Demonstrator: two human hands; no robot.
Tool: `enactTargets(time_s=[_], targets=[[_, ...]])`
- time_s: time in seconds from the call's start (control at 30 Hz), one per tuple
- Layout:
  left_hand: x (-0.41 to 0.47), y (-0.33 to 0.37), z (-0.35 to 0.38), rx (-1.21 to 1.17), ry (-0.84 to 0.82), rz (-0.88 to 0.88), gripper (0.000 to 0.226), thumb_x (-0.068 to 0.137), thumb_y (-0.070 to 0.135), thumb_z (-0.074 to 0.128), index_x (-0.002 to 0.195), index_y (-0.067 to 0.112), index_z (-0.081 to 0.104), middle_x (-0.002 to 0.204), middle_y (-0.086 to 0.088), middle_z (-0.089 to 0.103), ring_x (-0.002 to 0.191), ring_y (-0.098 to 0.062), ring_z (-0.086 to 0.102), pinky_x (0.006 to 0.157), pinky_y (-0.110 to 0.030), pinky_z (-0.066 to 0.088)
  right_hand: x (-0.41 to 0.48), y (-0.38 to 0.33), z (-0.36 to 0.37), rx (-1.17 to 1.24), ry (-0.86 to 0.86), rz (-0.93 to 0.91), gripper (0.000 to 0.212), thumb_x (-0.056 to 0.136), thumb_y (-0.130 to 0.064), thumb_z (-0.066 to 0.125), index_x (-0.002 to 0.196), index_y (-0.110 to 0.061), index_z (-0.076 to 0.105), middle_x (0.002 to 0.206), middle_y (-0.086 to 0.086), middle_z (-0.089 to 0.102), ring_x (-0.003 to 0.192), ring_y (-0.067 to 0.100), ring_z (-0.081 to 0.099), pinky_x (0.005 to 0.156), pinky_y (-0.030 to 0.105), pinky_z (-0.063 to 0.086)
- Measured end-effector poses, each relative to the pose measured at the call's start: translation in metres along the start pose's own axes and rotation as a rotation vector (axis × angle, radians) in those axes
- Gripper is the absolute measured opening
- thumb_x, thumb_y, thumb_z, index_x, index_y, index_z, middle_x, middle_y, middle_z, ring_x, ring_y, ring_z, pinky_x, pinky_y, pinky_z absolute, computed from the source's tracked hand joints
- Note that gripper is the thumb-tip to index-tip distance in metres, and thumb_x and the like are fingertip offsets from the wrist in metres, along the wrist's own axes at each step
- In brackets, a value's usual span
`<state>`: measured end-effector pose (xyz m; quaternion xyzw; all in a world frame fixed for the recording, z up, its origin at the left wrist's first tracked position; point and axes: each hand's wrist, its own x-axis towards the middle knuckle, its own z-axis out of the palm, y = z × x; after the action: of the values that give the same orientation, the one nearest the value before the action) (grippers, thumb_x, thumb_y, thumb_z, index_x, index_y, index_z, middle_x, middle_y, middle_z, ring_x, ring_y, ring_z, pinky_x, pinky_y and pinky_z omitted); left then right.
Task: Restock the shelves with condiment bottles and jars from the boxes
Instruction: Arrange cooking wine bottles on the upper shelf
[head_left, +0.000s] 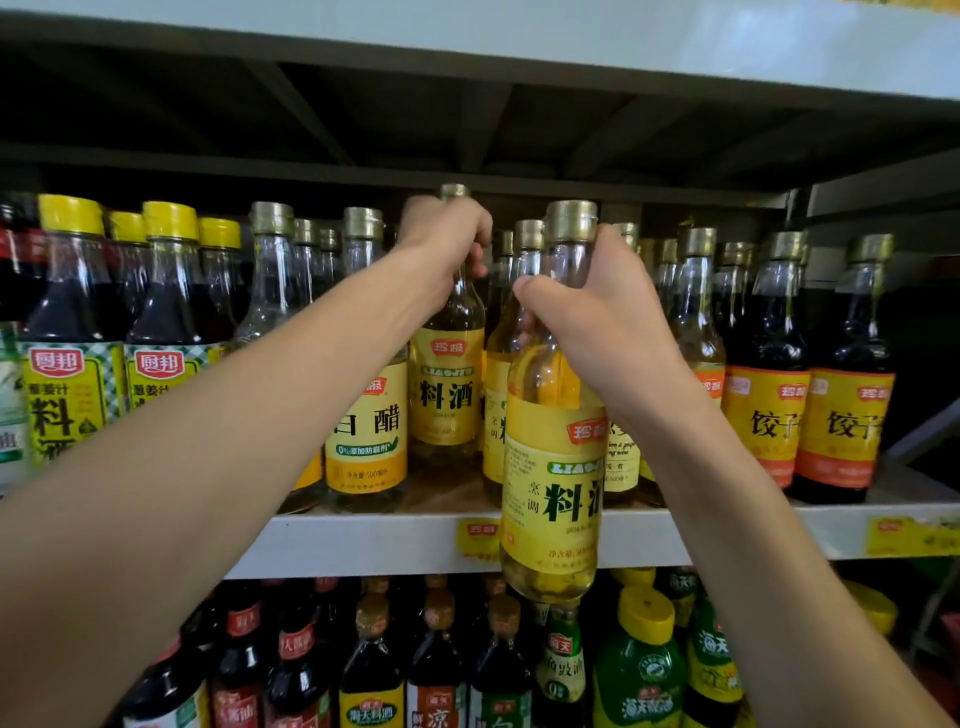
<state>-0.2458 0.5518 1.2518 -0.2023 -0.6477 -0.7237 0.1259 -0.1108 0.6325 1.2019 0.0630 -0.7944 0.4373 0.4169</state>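
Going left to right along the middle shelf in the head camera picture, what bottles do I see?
First, yellow-capped dark bottles, white vinegar bottle, back wine bottle in the left hand, front wine bottle in the right hand, orange-labelled dark bottles.

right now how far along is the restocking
Done: the shelf looks nearly full. In hand: left hand grips a cooking wine bottle in the row; right hand holds a second bottle before the shelf edge. Left: set both down.
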Motion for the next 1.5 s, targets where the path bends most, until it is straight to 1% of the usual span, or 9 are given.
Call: enactTargets(time_s=[0.17, 0.3, 0.53, 0.7, 0.87, 0.97, 1.2, 1.43, 1.5], targets=[[0.012, -0.013, 0.009, 0.048, 0.032, -0.014, 0.033, 0.078, -0.003, 0.058, 0.111, -0.002, 0.06, 0.055, -0.002, 0.053, 0.033, -0.005, 0.047, 0.036, -0.015, 0.04, 0.003, 0.002, -0.002, 0.023, -0.007, 0.013, 0.022, 0.09, -0.018, 0.065, 0.105, -0.013, 0.05, 0.096, 0.014, 0.065, 0.084, 0.031, 0.068, 0.065, 0.053, 0.057], [0.017, -0.017, 0.009, 0.049, 0.027, -0.019, 0.017, 0.08, -0.002, 0.056, 0.094, 0.006, 0.054, 0.056, -0.001, 0.05, 0.033, -0.004, 0.046, 0.035, -0.013, 0.037, 0.004, 0.003, 0.0, 0.022, -0.008, 0.013, 0.024, 0.09, -0.017, 0.065, 0.108, -0.01, 0.051, 0.097, 0.016, 0.065, 0.085, 0.034, 0.068, 0.067, 0.055, 0.057], [0.022, -0.024, 0.012, 0.034, 0.04, 0.013, 0.018, 0.078, 0.0, 0.056, 0.067, 0.013, 0.051, 0.056, 0.0, 0.047, 0.051, -0.012, 0.047, 0.031, -0.013, 0.032, 0.008, 0.001, 0.004, 0.041, -0.019, 0.005, 0.027, 0.089, -0.016, 0.065, 0.111, -0.007, 0.051, 0.095, 0.02, 0.065, 0.084, 0.037, 0.067, 0.068, 0.056, 0.057], [0.024, -0.031, 0.017, 0.054, 0.049, 0.023, 0.018, 0.087, 0.007, 0.052, 0.07, 0.013, 0.053, 0.061, -0.002, 0.049, 0.052, -0.013, 0.048, 0.031, -0.014, 0.032, 0.009, 0.002, 0.004, 0.046, -0.016, -0.002, 0.024, 0.089, -0.015, 0.064, 0.109, -0.01, 0.051, 0.09, 0.017, 0.067, 0.079, 0.032, 0.069, 0.065, 0.049, 0.058], [0.024, -0.038, 0.021, 0.053, 0.062, 0.004, 0.017, 0.09, 0.012, 0.05, 0.074, 0.016, 0.049, 0.064, -0.001, 0.05, 0.053, -0.013, 0.049, 0.048, -0.026, 0.04, 0.011, 0.003, 0.002, 0.054, 0.0, -0.018, 0.022, 0.089, -0.015, 0.064, 0.107, -0.009, 0.052, 0.087, 0.016, 0.068, 0.078, 0.031, 0.069, 0.066, 0.047, 0.058], [0.023, -0.037, 0.02, 0.073, 0.074, -0.005, 0.016, 0.086, 0.012, 0.052, 0.07, 0.015, 0.052, 0.057, -0.001, 0.049, 0.047, -0.014, 0.049, 0.045, -0.025, 0.038, 0.011, 0.005, 0.001, 0.051, 0.005, -0.019, 0.023, 0.088, -0.015, 0.065, 0.106, -0.01, 0.052, 0.084, 0.013, 0.068, 0.076, 0.026, 0.069, 0.067, 0.043, 0.059], [0.019, -0.036, 0.018, 0.126, 0.054, -0.039, 0.015, 0.088, 0.015, 0.051, 0.074, 0.014, 0.053, 0.063, -0.003, 0.052, 0.051, -0.013, 0.051, 0.044, -0.024, 0.038, 0.011, 0.004, 0.001, 0.068, 0.002, -0.013, 0.026, 0.088, -0.016, 0.064, 0.11, -0.01, 0.052, 0.084, 0.012, 0.068, 0.076, 0.025, 0.07, 0.061, 0.031, 0.056], [0.016, -0.032, 0.014, 0.097, -0.003, -0.125, 0.02, 0.097, 0.014, 0.045, 0.079, 0.014, 0.053, 0.071, -0.005, 0.055, 0.064, -0.015, 0.054, 0.056, -0.025, 0.044, 0.012, -0.002, 0.003, 0.134, 0.029, 0.011, 0.025, 0.088, -0.013, 0.064, 0.108, -0.014, 0.05, 0.097, 0.019, 0.066, 0.086, 0.035, 0.069, 0.07, 0.054, 0.059], [0.014, -0.027, 0.011, 0.121, -0.012, -0.147, 0.014, 0.095, 0.012, 0.05, 0.082, 0.014, 0.052, 0.077, -0.003, 0.055, 0.065, -0.013, 0.053, 0.053, -0.022, 0.04, 0.016, -0.004, 0.003, 0.132, 0.049, 0.007, 0.025, 0.087, -0.013, 0.065, 0.105, -0.017, 0.049, 0.095, 0.016, 0.066, 0.085, 0.033, 0.07, 0.07, 0.055, 0.059]])
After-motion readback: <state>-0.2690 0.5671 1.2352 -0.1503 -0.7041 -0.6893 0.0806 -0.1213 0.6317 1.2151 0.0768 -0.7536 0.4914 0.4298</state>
